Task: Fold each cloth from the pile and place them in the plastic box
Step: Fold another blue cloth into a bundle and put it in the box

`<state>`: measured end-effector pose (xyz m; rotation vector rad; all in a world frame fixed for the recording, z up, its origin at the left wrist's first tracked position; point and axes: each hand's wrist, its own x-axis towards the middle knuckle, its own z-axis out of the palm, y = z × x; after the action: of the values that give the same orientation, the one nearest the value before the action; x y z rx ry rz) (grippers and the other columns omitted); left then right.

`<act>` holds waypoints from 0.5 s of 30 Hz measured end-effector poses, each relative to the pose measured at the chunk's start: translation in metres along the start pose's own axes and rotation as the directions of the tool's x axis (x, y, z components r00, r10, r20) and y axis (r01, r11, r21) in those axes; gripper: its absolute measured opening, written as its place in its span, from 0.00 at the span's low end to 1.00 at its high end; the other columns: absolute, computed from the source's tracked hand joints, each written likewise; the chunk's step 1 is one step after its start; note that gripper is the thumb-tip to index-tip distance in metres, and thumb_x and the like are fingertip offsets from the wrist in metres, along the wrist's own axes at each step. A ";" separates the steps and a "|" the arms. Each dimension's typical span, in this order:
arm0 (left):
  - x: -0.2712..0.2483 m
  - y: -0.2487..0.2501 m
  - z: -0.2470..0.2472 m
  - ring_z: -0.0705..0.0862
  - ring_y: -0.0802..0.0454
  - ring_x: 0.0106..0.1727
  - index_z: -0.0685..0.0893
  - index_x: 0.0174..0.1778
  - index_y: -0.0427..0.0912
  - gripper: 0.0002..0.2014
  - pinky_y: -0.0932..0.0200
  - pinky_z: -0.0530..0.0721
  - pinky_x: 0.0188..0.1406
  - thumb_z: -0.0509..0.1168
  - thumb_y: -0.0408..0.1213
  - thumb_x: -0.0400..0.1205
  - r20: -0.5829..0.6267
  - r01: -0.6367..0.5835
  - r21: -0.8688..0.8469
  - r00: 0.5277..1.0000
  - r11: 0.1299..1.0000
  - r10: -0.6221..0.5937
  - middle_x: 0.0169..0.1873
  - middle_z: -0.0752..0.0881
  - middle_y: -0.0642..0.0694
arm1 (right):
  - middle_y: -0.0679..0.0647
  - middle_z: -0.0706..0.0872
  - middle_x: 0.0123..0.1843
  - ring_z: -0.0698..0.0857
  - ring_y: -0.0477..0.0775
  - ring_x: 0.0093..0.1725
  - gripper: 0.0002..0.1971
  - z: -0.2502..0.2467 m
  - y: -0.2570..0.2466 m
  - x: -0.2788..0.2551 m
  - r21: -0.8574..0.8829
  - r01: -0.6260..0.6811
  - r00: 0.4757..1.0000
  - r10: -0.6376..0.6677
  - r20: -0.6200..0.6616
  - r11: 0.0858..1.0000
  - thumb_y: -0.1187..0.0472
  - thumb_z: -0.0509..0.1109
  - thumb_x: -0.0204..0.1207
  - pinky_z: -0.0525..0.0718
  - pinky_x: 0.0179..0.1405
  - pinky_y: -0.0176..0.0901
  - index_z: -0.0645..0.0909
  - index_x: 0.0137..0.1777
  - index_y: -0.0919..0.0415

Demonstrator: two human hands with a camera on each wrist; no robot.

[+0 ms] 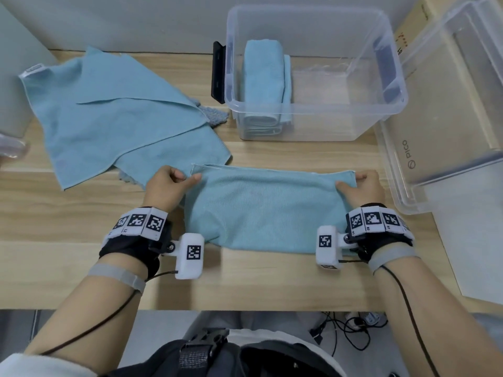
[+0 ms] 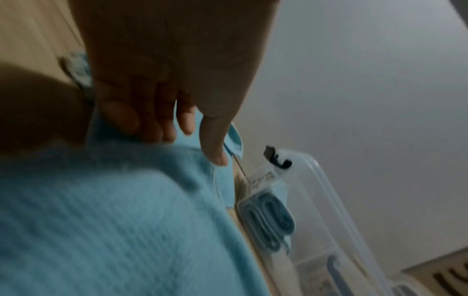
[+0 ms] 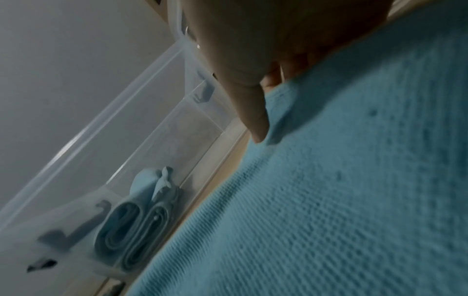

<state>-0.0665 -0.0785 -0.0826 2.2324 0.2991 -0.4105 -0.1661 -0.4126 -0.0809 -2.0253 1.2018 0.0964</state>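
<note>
On the near table (image 1: pixel 81 268), the left hand (image 1: pixel 166 186) and right hand (image 1: pixel 362 187) each pinch a far corner of the half-folded cloth (image 1: pixel 261 210).

Light-blue cloths (image 1: pixel 261 210), clear plastic box (image 1: pixel 392 77), pale wood-grain table (image 1: pixel 245 281), black-and-white checkered wristbands (image 1: pixel 138 221)

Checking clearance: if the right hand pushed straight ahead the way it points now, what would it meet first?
Probably the clear plastic box. The right hand pinches the far right corner of the blue cloth and points away over bare table; the box's near wall comes next, though depth is unclear.
</note>
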 end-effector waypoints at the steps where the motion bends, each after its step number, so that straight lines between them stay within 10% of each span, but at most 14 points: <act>1: -0.004 -0.004 -0.008 0.79 0.51 0.30 0.74 0.33 0.45 0.16 0.60 0.75 0.29 0.74 0.49 0.71 0.069 0.044 -0.034 0.997 0.998 -0.041 0.30 0.80 0.46 | 0.53 0.79 0.50 0.78 0.55 0.47 0.20 -0.003 0.002 -0.003 0.010 -0.003 1.000 0.002 0.016 1.000 0.57 0.72 0.70 0.74 0.47 0.42 0.72 0.60 0.59; 7: -0.032 -0.021 -0.023 0.81 0.56 0.27 0.77 0.31 0.44 0.13 0.64 0.75 0.30 0.74 0.44 0.71 0.496 0.210 0.103 0.837 0.972 -0.233 0.23 0.85 0.52 | 0.55 0.88 0.41 0.88 0.58 0.44 0.15 -0.021 0.032 -0.016 -0.006 -0.108 0.972 0.107 0.211 0.994 0.49 0.79 0.62 0.85 0.51 0.51 0.82 0.40 0.58; 15: -0.043 -0.027 -0.023 0.77 0.57 0.24 0.83 0.31 0.37 0.10 0.70 0.76 0.24 0.79 0.32 0.65 0.522 0.061 0.216 0.836 0.975 -0.168 0.22 0.80 0.48 | 0.57 0.89 0.41 0.87 0.60 0.45 0.12 -0.031 0.067 -0.041 -0.210 -0.077 0.931 0.146 0.334 0.975 0.48 0.78 0.63 0.85 0.52 0.51 0.86 0.39 0.57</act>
<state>-0.1112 -0.0470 -0.0711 2.1768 0.0922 -1.1497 -0.2499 -0.4202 -0.0800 -1.9938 1.1120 0.6252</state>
